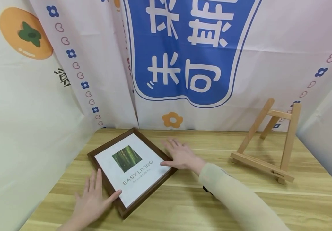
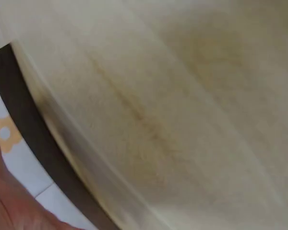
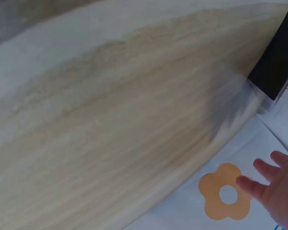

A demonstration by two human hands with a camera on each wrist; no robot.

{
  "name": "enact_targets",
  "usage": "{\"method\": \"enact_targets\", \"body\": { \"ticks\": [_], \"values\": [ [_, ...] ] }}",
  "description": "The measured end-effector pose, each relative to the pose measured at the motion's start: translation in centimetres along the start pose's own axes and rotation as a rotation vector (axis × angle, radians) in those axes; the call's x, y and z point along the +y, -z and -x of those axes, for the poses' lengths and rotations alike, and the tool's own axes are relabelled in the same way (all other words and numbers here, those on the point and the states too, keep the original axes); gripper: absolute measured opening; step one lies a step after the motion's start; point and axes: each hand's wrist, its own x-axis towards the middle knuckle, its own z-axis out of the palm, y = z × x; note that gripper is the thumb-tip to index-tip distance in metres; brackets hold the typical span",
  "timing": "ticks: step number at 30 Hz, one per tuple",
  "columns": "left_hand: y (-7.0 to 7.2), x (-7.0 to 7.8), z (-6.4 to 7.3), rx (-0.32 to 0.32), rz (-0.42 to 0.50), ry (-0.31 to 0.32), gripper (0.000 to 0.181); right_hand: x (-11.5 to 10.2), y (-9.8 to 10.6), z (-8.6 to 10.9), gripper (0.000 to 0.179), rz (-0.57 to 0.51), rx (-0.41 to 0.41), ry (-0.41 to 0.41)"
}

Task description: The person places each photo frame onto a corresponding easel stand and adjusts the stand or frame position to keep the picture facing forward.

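Observation:
A dark brown picture frame (image 1: 151, 192) lies turned at an angle on the table, with a white sheet (image 1: 108, 160) that reads "EASY LIVING" below a green bamboo picture (image 1: 126, 158). My left hand (image 1: 89, 199) is at its lower left side, fingers straight and the thumb reaching over the rim. At the right corner, my right hand (image 1: 181, 156) is spread, its thumb over the sheet and the other fingers beyond the border. Each wrist view catches part of a hand near a dark frame edge (image 2: 41, 136).
A small wooden easel (image 1: 262, 166) stands on the right of the wooden table (image 1: 183, 205). Printed cloth (image 1: 108, 64) hangs behind and at both sides. A small black item (image 1: 206, 190) shows partly from under the right sleeve (image 1: 235, 195).

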Motion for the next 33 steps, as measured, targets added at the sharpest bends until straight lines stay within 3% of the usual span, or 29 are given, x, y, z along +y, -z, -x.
{"method": "enact_targets", "body": {
  "ticks": [8,16,24,33],
  "values": [
    [-0.4,0.6,-0.1,-0.105,0.236,0.135,0.124,0.6,-1.0,-1.4,0.091,-0.11,-0.05,0.051],
    [-1.1,0.4,-0.3,-0.101,0.502,0.217,0.132,1.8,-1.7,-2.5,0.089,-0.237,-0.026,0.034],
    [-1.0,0.9,-0.1,-0.099,0.553,0.266,0.116,1.6,-2.3,-2.7,0.074,-0.324,-0.031,0.034],
    [-1.4,1.0,-0.1,-0.089,0.668,0.324,0.113,1.4,-2.7,-3.0,0.055,-0.451,-0.021,0.046]
  ]
}}
